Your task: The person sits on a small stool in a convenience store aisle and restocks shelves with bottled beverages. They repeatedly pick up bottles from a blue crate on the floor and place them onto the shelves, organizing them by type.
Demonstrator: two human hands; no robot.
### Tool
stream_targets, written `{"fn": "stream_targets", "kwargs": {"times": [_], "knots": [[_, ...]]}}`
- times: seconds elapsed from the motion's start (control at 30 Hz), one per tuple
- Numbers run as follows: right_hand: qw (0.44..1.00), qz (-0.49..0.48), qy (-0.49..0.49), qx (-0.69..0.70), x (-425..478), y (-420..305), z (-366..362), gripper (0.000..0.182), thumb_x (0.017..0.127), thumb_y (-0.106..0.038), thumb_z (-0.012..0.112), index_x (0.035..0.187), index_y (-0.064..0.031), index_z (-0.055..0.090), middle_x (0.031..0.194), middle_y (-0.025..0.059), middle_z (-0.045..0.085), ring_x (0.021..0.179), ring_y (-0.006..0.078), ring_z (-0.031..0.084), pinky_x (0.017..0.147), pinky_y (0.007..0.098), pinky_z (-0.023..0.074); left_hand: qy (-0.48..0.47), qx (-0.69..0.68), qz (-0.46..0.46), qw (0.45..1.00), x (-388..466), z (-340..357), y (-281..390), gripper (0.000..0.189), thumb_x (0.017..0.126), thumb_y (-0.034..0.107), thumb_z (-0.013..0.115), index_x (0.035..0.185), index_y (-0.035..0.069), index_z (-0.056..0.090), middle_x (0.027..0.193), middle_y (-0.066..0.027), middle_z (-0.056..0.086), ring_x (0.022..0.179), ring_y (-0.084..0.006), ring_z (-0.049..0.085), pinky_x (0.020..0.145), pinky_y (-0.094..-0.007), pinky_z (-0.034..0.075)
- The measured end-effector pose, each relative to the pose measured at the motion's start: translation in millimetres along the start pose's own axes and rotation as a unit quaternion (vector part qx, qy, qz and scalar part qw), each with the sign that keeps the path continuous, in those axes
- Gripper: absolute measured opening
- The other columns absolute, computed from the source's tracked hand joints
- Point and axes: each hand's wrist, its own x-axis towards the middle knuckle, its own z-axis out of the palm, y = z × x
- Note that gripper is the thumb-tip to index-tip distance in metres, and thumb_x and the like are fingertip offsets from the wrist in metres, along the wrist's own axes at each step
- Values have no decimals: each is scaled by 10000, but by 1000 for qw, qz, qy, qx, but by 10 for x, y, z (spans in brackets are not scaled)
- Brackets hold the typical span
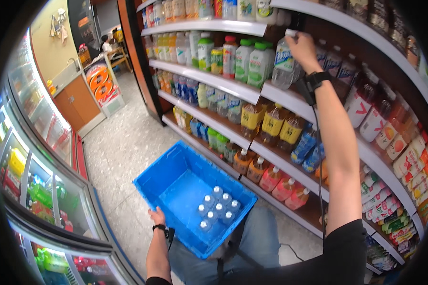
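My right hand (301,48) grips a large clear plastic bottle (284,66) by its white cap, at the front edge of an upper shelf on the right. The bottle stands nearly upright and carries a blue and white label. Low in front of me, my left hand (157,218) rests against the near left side of a blue plastic crate (196,253), its fingers partly hidden by the wall. Several small clear bottles with white caps (219,207) stand together in the crate's right part. A dark wrist strap with a cable is on my right wrist; my left also has one.
Shelves (207,78) packed with drink bottles run along the right. Glass-door coolers (53,199) line the left. Beyond the crate lies speckled floor (117,142), with a wooden cabinet (73,103) and a seated person (108,46) at the back.
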Motion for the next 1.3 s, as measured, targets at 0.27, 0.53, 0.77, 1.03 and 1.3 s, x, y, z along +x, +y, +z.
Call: {"fn": "stream_targets", "kwargs": {"times": [0.27,0.53,0.77,1.03,1.3], "knots": [[931,-158,-155,292,-2380,-1357,-559,212,824,-99,665,1018,-15,664,975,147,675,923,286,642,829,367,501,54,100,-7,994,-460,-27,198,439,982,273,456,1243,-71,381,1130,-358,540,1039,-500,547,895,-535,446],[829,-90,-408,372,-3320,-1556,-228,236,856,-155,648,1067,-49,662,860,109,679,808,277,653,738,359,495,73,112,-24,991,-504,-233,240,384,977,241,449,1204,-65,400,1120,-331,547,1027,-486,553,879,-530,452],[738,-193,-576,294,-4689,-1325,935,282,901,-224,584,1097,-34,656,971,176,674,869,346,644,778,424,515,51,119,2,992,-498,-152,345,433,970,250,454,1230,-92,398,1126,-346,536,1030,-492,550,881,-517,456],[719,-263,-239,597,-3109,-2290,-669,285,771,-169,686,1042,-82,665,929,127,661,785,276,627,715,409,493,51,126,-15,991,-479,-185,303,431,959,248,473,1212,-94,401,1113,-343,537,1016,-483,557,863,-515,455],[612,-284,-208,709,-3262,-2635,-785,278,801,-226,661,1037,-80,644,928,131,654,761,296,619,689,433,481,64,135,-6,989,-504,-209,339,435,971,229,457,1227,-116,389,1136,-357,535,1018,-488,564,880,-513,460]]}}
